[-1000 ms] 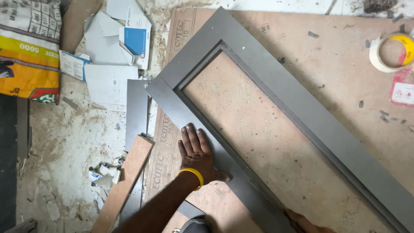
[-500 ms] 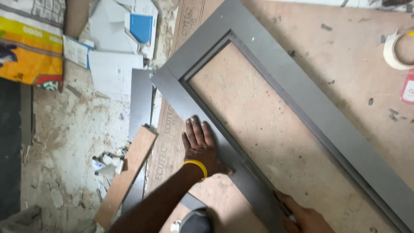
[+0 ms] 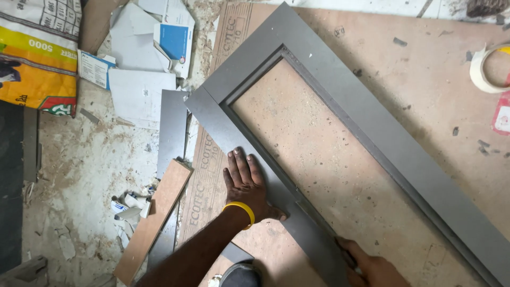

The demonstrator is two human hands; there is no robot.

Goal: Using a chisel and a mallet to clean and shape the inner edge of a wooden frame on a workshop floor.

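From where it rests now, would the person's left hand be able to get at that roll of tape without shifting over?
Probably not. The left hand lies flat on the grey frame, while the roll of tape sits far off beyond the frame's other side. Nothing blocks the way; it just looks too far.

Head camera looks steeply down, close above the grey frame (image 3: pixel 340 122).

Grey frame (image 3: pixel 366 125): rectangular, flat-faced, open centre; lies flat and diagonal on a brown board, its lower rail under both hands.
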